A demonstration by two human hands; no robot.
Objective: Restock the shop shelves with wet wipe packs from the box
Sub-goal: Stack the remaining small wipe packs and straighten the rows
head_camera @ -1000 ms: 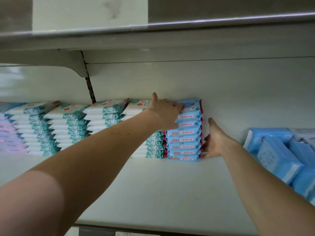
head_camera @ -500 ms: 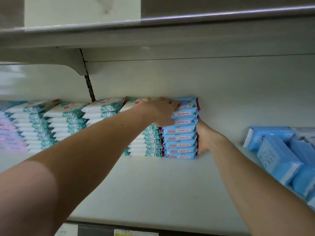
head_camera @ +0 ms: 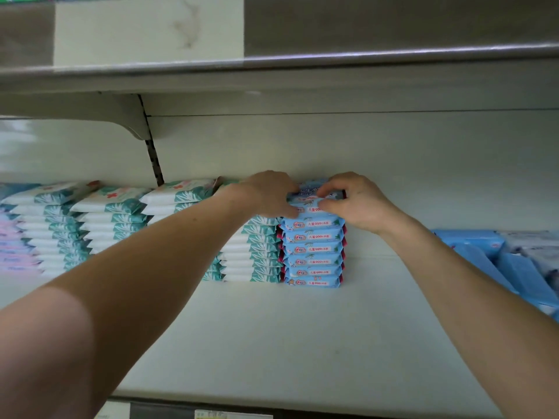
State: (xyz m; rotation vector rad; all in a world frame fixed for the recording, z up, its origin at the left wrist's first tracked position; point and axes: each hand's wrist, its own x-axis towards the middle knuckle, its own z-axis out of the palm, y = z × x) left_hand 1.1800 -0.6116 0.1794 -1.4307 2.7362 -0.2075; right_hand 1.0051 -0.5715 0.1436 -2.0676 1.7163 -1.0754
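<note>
A stack of blue wet wipe packs (head_camera: 313, 252) stands at the back of the pale shelf (head_camera: 287, 343), against the rear wall. My left hand (head_camera: 269, 193) grips the left end of the top packs of that stack. My right hand (head_camera: 357, 201) grips the right end of the same top packs, fingers curled over them. Both hands hide most of the uppermost packs. The box is not in view.
Stacks of white-and-teal wipe packs (head_camera: 115, 219) fill the shelf left of the blue stack, with pink packs (head_camera: 15, 249) at the far left. Larger blue packs (head_camera: 496, 261) lie at the right. An upper shelf (head_camera: 272, 77) hangs close overhead.
My right hand has risen from the lower right side of the blue stack to its top. My left hand stays at the top left.
</note>
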